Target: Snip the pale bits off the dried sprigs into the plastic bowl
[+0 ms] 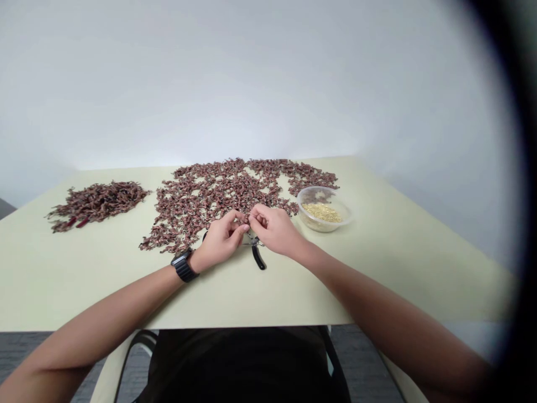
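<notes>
My left hand (224,238) and my right hand (276,228) meet over the near edge of a wide spread of small reddish-brown twisted pieces (218,193). Both hands are closed in a pinch, fingertips nearly touching. What they hold is too small and too hidden to name. Beneath them lie pliers with black handles (259,258), partly covered by my hands. A clear plastic bowl (347,215) stands to the right of my right hand, holding small gold-coloured bits (322,212). A black watch (183,265) is on my left wrist.
On the left of the pale table (310,296) lies a separate, denser heap of similar brown pieces (100,202), with a dark red bit at its near side. A white wall (210,78) rises behind the table. The table's front edge runs close to my lap.
</notes>
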{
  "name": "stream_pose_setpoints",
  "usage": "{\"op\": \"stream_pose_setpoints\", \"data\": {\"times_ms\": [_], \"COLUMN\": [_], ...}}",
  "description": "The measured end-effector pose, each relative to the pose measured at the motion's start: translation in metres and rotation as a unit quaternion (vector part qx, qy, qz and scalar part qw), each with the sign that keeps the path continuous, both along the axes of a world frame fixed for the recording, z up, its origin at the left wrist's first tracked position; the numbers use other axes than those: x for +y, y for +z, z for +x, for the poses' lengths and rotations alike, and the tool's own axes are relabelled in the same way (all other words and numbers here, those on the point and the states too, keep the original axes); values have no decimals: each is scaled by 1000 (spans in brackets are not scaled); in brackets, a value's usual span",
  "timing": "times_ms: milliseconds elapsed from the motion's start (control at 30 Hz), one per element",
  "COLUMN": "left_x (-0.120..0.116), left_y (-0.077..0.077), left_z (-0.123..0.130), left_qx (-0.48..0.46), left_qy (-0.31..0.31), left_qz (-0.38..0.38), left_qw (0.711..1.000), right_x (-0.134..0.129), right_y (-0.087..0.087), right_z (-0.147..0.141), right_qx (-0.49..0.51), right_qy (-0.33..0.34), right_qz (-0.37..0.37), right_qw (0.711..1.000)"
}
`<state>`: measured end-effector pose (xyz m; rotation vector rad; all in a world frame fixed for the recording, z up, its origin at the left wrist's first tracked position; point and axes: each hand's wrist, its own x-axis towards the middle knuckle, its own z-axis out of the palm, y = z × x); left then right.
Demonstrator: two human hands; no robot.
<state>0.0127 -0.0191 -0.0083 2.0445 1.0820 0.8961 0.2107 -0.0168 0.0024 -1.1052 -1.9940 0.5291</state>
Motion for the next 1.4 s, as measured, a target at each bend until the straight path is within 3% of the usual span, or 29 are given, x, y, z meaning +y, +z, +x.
{"op": "stream_pose_setpoints", "data": {"times_ms": [300, 567, 733, 833, 900, 967, 1033, 1100, 1400], "left_x": [1, 5, 4, 3, 3, 3, 3, 3, 2], "left_y": [0, -7, -5, -3, -2, -1, -1, -2, -1], "left_z": [2, -2, -2, -3, -4, -5, -4, -3, 2], "left_qx": [-7, -60, -39, 13, 38, 40, 15, -26, -117], "left_qy": [3, -59, -46, -24, -21, -23, -28, -37, -50], "left_qz": [-28, -91, -69, 2, 41, 50, 29, -8, -108], "left_qw": [1000, 992, 996, 1000, 998, 998, 999, 999, 986], "right_x": [2, 1, -2, -3, -1, 1, 4, 6, 7], "right_y": [-9, -9, -4, -1, -1, -2, -3, -5, -3], "right_z": [-2, -1, -1, -3, -5, -5, -4, -2, 0], "right_qx": [-82, -100, -125, -45, 46, 142, 212, 240, 230], "right_qy": [-15, -24, -9, -14, -4, 25, 60, 80, 63], "right_qz": [67, 80, 91, 20, -101, -235, -315, -330, -295], "right_qw": [994, 991, 988, 999, 994, 961, 923, 909, 925]}}
